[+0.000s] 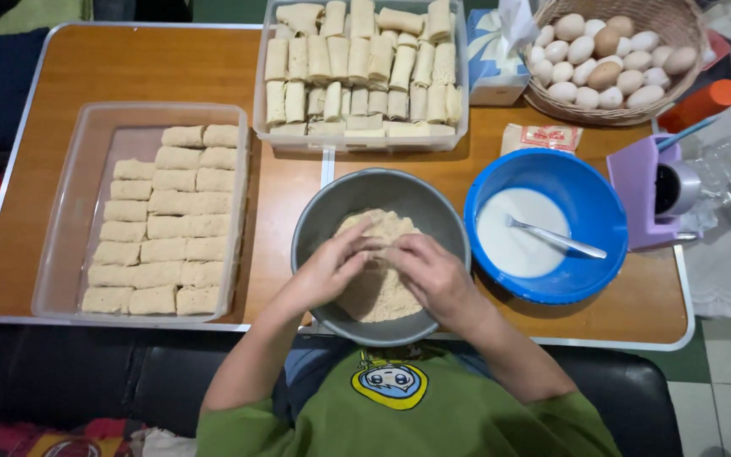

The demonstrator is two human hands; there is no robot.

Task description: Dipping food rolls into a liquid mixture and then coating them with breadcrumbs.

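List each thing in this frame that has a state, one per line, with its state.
left hand: in the grey bowl, pressing a roll into crumbs
right hand: same, on the roll
grey bowl: partly filled with crumbs
blue bowl: holds white liquid and a fork
left tray: lidless, over half filled with crumbed rolls
back tray: lidless, full of plain rolls
egg basket: full
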